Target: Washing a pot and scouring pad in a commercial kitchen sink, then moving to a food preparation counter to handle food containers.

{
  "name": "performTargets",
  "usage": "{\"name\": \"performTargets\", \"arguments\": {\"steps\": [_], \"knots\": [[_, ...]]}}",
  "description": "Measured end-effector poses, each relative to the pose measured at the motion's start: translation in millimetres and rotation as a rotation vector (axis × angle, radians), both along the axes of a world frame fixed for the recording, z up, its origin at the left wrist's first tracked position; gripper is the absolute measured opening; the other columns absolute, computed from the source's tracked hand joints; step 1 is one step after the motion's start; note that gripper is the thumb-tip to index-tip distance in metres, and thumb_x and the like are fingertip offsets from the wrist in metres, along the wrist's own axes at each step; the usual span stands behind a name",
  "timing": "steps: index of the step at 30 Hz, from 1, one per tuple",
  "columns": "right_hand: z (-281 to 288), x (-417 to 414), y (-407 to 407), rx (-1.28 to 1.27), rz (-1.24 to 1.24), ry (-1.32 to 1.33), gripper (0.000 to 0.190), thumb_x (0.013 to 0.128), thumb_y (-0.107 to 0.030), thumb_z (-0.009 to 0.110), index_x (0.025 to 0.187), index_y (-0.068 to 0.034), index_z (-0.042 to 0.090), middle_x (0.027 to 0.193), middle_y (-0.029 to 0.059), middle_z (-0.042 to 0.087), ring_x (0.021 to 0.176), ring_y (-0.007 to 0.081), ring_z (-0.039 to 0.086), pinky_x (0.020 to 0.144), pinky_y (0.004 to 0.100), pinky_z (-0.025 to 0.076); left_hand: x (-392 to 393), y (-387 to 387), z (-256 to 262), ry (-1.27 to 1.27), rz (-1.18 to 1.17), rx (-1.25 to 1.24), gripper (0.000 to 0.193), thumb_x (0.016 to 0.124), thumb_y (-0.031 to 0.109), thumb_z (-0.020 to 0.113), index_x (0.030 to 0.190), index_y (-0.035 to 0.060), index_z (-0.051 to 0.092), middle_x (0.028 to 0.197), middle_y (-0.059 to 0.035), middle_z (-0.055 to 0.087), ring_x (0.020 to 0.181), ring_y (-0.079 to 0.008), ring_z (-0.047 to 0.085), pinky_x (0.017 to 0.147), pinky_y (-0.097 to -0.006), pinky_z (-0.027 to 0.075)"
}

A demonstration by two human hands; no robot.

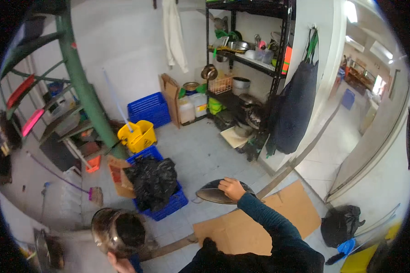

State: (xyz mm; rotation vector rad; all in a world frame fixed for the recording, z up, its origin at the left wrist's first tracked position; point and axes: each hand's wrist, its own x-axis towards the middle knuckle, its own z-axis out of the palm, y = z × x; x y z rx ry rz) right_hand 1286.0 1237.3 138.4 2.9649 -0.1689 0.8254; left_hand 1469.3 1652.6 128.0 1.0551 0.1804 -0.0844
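My right hand grips the edge of a wide dark metal pan, held out in front of me above the tiled floor. At the lower left, my left hand holds a shiny metal pot from below, with its dark inside turned towards the right. The pot is slightly blurred. Beneath and beside my right arm, a flat cardboard sheet lies on the floor. A black plastic bag rests in a blue plastic crate between the pot and the pan.
Ahead stands a black metal shelf with cookware. A yellow mop bucket and another blue crate stand near the wall. Green spiral stairs rise at left. A doorway opens at right, with a black bag on the floor nearby.
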Motion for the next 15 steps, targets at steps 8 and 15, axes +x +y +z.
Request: {"name": "performTargets", "arguments": {"steps": [8,15], "knots": [[-12,5,-227,0.077,-0.265,-0.237,0.017,0.045,0.001,0.049,0.060,-0.005,0.042,0.066,0.0081,0.040,0.071,0.0244,0.042,0.071,0.0406,0.033,77,-332,-6,0.079,-0.402,0.017,0.037,0.070,0.024,0.051,0.099,0.0025,0.039,0.090,-0.0029,0.043,0.084,-0.0136,0.039,0.076,-0.0304,0.026],[12,74,-465,-0.069,-0.402,-0.516,0.016,0.046,0.006,0.048,0.054,-0.002,0.037,0.064,0.0100,0.038,0.072,0.0252,0.043,0.082,0.0436,0.028,127,-533,-21,0.048,-0.720,-0.096,0.046,0.070,0.027,0.051,0.105,0.0017,0.035,0.094,-0.0058,0.045,0.087,-0.0190,0.042,0.074,-0.0335,0.033]]}}
